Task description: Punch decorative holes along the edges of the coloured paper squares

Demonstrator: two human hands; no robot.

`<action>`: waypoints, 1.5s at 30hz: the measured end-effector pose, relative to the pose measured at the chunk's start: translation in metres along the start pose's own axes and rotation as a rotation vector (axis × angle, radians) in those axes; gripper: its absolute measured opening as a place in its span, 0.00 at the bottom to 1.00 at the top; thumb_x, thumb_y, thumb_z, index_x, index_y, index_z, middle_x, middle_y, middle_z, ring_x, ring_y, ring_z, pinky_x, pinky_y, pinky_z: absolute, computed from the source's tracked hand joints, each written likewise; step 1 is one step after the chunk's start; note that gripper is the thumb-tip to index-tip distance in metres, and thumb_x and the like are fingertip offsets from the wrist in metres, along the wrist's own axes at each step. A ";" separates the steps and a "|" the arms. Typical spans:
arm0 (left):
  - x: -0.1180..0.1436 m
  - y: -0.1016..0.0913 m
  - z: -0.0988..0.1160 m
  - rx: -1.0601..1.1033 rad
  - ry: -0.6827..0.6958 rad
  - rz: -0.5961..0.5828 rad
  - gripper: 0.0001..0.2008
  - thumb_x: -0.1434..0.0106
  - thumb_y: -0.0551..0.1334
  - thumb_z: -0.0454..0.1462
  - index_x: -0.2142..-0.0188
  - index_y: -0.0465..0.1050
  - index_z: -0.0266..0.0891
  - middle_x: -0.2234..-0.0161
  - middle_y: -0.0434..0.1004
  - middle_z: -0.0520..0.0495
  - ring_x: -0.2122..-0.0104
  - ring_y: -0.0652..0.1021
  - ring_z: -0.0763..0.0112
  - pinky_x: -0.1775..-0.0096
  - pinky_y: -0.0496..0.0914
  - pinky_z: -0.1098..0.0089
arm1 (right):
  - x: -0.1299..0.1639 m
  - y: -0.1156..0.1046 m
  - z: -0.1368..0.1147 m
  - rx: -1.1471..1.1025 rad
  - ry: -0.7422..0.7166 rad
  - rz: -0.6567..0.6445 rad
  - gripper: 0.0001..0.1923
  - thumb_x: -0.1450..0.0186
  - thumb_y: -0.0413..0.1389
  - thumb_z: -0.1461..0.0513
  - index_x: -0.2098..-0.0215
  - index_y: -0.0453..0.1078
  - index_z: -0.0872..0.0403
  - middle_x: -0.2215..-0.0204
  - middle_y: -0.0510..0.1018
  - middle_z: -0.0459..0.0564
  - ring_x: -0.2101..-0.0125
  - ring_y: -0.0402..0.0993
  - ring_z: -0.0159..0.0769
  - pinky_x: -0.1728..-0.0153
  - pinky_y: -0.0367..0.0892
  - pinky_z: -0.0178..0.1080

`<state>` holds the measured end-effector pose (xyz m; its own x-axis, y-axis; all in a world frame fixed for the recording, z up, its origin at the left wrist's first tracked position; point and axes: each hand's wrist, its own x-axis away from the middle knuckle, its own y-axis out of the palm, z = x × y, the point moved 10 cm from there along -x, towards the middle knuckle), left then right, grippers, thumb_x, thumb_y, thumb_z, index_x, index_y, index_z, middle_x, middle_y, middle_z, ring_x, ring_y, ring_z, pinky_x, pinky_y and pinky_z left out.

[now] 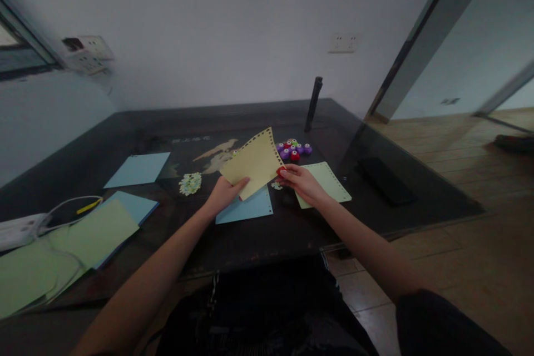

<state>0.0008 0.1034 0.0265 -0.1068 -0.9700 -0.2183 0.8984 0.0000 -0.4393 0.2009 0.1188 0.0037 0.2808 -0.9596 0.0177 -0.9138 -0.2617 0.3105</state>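
My left hand (225, 193) grips the lower corner of a yellow paper sheet (253, 162) with punched holes along its edges, holding it tilted above the dark table (125, 139). My right hand (301, 182) is closed on a small red paper punch (281, 170) clamped on the sheet's right edge. A blue sheet (247, 209) lies under my hands. A pale green punched sheet (329, 179) lies beneath my right wrist.
Several purple, red and green punches (293, 149) cluster behind the yellow sheet. A heap of punched bits (190, 183) lies left of my hands. Blue sheets (138, 169) and green sheets (95, 229) lie left, with a white power strip (20, 229). A black post (312, 103) stands behind.
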 end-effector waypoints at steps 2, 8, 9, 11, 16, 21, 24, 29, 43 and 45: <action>0.000 0.000 0.000 0.006 0.012 0.006 0.15 0.43 0.60 0.43 0.59 0.74 0.37 0.60 0.79 0.42 0.53 0.75 0.61 0.51 0.68 0.61 | -0.001 0.000 0.001 -0.013 0.005 -0.003 0.15 0.50 0.67 0.58 0.66 0.73 0.53 0.68 0.78 0.48 0.68 0.76 0.33 0.64 0.71 0.37; 0.000 -0.001 0.004 0.001 0.043 0.017 0.14 0.42 0.60 0.42 0.60 0.75 0.37 0.64 0.80 0.42 0.51 0.74 0.61 0.47 0.64 0.60 | -0.001 0.000 0.001 -0.053 0.004 -0.028 0.14 0.50 0.67 0.61 0.66 0.73 0.54 0.65 0.78 0.49 0.64 0.76 0.34 0.57 0.70 0.39; 0.000 -0.002 0.005 0.001 0.049 0.019 0.14 0.42 0.60 0.42 0.60 0.75 0.37 0.64 0.80 0.42 0.51 0.74 0.61 0.46 0.63 0.60 | -0.001 0.001 0.001 -0.060 0.005 -0.035 0.13 0.50 0.67 0.61 0.66 0.73 0.54 0.65 0.78 0.50 0.64 0.76 0.34 0.55 0.70 0.40; 0.000 -0.002 0.006 0.007 0.045 0.020 0.14 0.42 0.60 0.43 0.60 0.75 0.36 0.65 0.80 0.42 0.52 0.74 0.61 0.46 0.63 0.59 | -0.002 0.000 0.000 -0.074 0.006 -0.043 0.13 0.50 0.67 0.61 0.66 0.74 0.54 0.64 0.78 0.50 0.63 0.76 0.35 0.54 0.69 0.41; 0.001 -0.002 0.006 -0.001 0.026 0.015 0.13 0.42 0.60 0.43 0.63 0.75 0.37 0.65 0.80 0.42 0.53 0.74 0.61 0.48 0.65 0.59 | -0.002 -0.003 0.000 -0.073 0.013 -0.039 0.15 0.52 0.68 0.62 0.67 0.74 0.54 0.66 0.78 0.49 0.63 0.76 0.35 0.53 0.69 0.42; 0.000 -0.002 0.004 -0.017 0.029 -0.003 0.13 0.42 0.60 0.43 0.62 0.75 0.38 0.65 0.80 0.42 0.52 0.74 0.61 0.47 0.64 0.58 | -0.003 -0.003 -0.001 -0.054 0.015 -0.059 0.16 0.53 0.68 0.63 0.66 0.73 0.54 0.67 0.78 0.48 0.65 0.76 0.34 0.53 0.69 0.42; 0.000 -0.003 0.004 -0.023 0.038 0.000 0.13 0.42 0.60 0.43 0.61 0.75 0.38 0.65 0.80 0.43 0.52 0.74 0.61 0.47 0.64 0.58 | -0.002 -0.001 -0.003 -0.041 0.010 -0.081 0.16 0.53 0.68 0.63 0.66 0.73 0.54 0.67 0.78 0.48 0.65 0.76 0.34 0.53 0.69 0.42; 0.001 -0.004 0.007 -0.067 0.069 0.005 0.14 0.41 0.59 0.44 0.59 0.75 0.41 0.63 0.80 0.44 0.48 0.72 0.61 0.43 0.59 0.56 | -0.001 0.001 -0.007 -0.026 -0.006 -0.117 0.18 0.52 0.68 0.63 0.63 0.73 0.54 0.63 0.78 0.48 0.63 0.75 0.33 0.53 0.69 0.41; 0.001 -0.007 0.010 -0.091 0.110 0.030 0.16 0.41 0.59 0.45 0.57 0.75 0.41 0.60 0.80 0.44 0.47 0.71 0.60 0.42 0.59 0.55 | 0.000 0.001 -0.007 0.034 0.010 -0.142 0.16 0.50 0.67 0.63 0.64 0.70 0.53 0.65 0.78 0.48 0.62 0.75 0.34 0.50 0.67 0.44; 0.000 -0.008 0.009 -0.094 0.108 0.034 0.17 0.41 0.59 0.45 0.56 0.75 0.41 0.60 0.80 0.43 0.47 0.71 0.60 0.42 0.59 0.55 | 0.000 0.001 -0.007 0.033 0.011 -0.141 0.17 0.50 0.67 0.63 0.63 0.70 0.54 0.65 0.78 0.48 0.62 0.76 0.34 0.50 0.67 0.44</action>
<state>-0.0027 0.1008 0.0377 -0.1268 -0.9374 -0.3244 0.8591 0.0597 -0.5083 0.2023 0.1190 0.0105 0.4098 -0.9121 -0.0133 -0.8744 -0.3969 0.2790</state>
